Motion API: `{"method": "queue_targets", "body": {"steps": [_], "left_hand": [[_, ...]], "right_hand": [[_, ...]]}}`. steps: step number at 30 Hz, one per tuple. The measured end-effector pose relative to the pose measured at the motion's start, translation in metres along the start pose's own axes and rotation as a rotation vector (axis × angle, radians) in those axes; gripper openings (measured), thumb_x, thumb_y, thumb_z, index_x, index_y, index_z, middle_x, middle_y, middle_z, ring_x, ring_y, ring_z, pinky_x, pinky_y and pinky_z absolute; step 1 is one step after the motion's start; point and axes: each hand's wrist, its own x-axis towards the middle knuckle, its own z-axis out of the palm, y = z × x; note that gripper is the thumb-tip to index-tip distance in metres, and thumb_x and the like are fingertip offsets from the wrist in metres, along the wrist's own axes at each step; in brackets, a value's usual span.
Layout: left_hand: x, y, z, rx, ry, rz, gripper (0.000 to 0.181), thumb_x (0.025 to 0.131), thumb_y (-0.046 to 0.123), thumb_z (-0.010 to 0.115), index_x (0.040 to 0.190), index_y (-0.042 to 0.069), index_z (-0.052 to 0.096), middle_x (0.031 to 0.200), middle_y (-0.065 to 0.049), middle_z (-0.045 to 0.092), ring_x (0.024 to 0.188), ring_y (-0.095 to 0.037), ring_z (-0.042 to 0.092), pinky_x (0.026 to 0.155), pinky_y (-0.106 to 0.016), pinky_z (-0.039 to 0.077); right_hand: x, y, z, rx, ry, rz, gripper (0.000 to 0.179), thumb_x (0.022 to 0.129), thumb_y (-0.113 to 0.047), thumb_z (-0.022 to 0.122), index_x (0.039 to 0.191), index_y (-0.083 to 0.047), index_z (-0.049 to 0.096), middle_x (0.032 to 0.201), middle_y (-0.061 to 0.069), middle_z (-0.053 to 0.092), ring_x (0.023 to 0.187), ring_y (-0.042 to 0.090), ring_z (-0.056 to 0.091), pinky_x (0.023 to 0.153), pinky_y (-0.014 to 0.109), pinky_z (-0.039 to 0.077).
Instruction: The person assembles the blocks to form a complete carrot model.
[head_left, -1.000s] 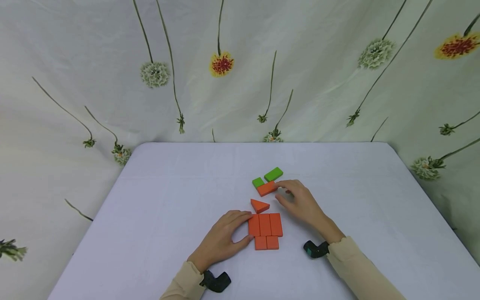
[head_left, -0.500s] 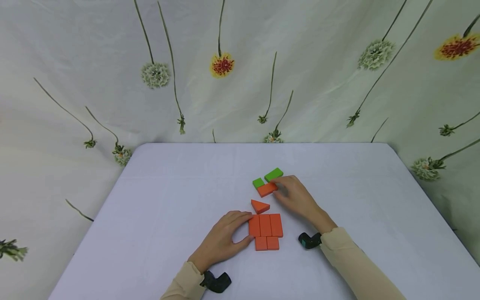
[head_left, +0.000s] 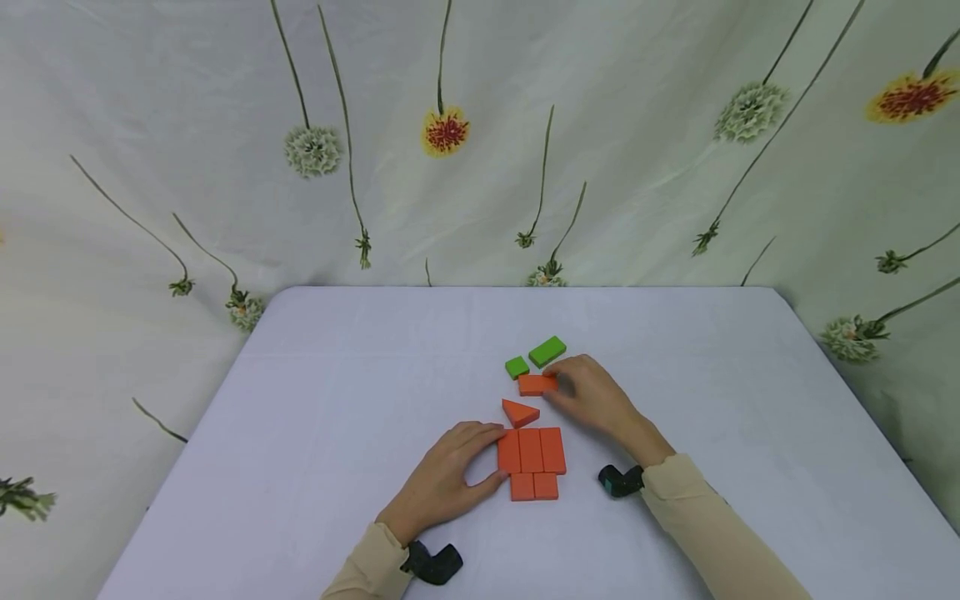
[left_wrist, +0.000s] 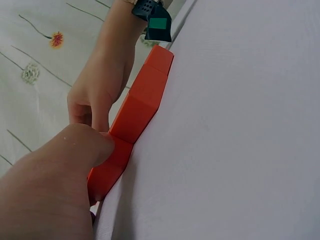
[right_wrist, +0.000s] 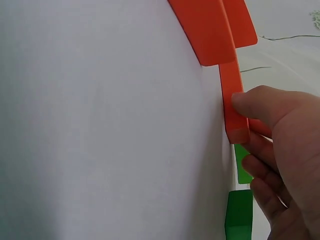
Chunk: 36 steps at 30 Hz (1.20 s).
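Observation:
My right hand [head_left: 592, 396] pinches one end of an orange rectangular block [head_left: 528, 385] between thumb and fingers, near the table surface. In the right wrist view the thumb lies on the block's [right_wrist: 231, 85] near side, with fingers behind it. My left hand [head_left: 442, 475] holds the left block [head_left: 508, 451] of a flat orange group, index finger at its top corner and thumb at its bottom corner. Three upright orange blocks stand side by side there, with two smaller orange blocks [head_left: 534, 487] below them. An orange triangular block [head_left: 520, 412] lies between the group and the right hand's block.
Just beyond the right hand's block lie a small green block [head_left: 517, 367] and a longer green block [head_left: 547, 351]. A white cloth covers the table [head_left: 337, 375]. Behind it hangs a flower-printed fabric [head_left: 600, 100]. Each wrist carries a black camera [head_left: 621, 481].
My right hand has moved left to the orange rectangular block, taken hold of it and turned it level, away from the green blocks. My left hand has stayed in place.

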Motion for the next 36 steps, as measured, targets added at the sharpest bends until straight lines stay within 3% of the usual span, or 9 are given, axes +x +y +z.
{"method": "queue_targets", "body": {"steps": [5, 16, 30, 36], "left_hand": [[0.000, 0.000, 0.000, -0.002, -0.001, -0.005, 0.057, 0.091, 0.037, 0.078, 0.142, 0.015, 0.062, 0.139, 0.004, 0.065, 0.132, -0.013, 0.055, 0.112, -0.036, 0.049], [0.000, -0.001, 0.001, -0.003, -0.001, -0.002, 0.057, 0.092, 0.038, 0.078, 0.142, 0.016, 0.062, 0.139, 0.005, 0.065, 0.132, -0.012, 0.055, 0.112, -0.037, 0.050], [0.000, -0.002, 0.002, -0.007, 0.008, 0.012, 0.056, 0.092, 0.038, 0.077, 0.142, 0.016, 0.062, 0.139, 0.005, 0.065, 0.132, -0.012, 0.055, 0.111, -0.036, 0.050], [0.000, -0.001, 0.002, -0.009, 0.004, 0.007, 0.056, 0.092, 0.038, 0.077, 0.142, 0.016, 0.062, 0.139, 0.005, 0.065, 0.132, -0.013, 0.055, 0.111, -0.037, 0.050]], "right_hand": [[-0.006, -0.001, -0.005, -0.004, -0.004, 0.019, 0.033, 0.093, -0.023, 0.077, 0.121, -0.007, 0.075, 0.115, 0.006, 0.074, 0.114, 0.027, 0.062, 0.101, 0.047, 0.055], [-0.028, -0.007, -0.014, 0.076, 0.110, 0.031, 0.031, 0.087, -0.021, 0.083, 0.116, -0.013, 0.077, 0.112, 0.003, 0.073, 0.106, 0.022, 0.061, 0.090, 0.044, 0.059], [-0.059, -0.020, -0.017, 0.201, 0.129, -0.066, 0.031, 0.084, -0.015, 0.085, 0.113, -0.019, 0.076, 0.109, -0.007, 0.072, 0.107, 0.017, 0.061, 0.089, 0.045, 0.060], [-0.072, -0.024, -0.014, 0.220, 0.122, -0.135, 0.030, 0.083, -0.016, 0.086, 0.111, -0.022, 0.076, 0.107, -0.013, 0.070, 0.106, 0.010, 0.060, 0.090, 0.038, 0.059]]}}
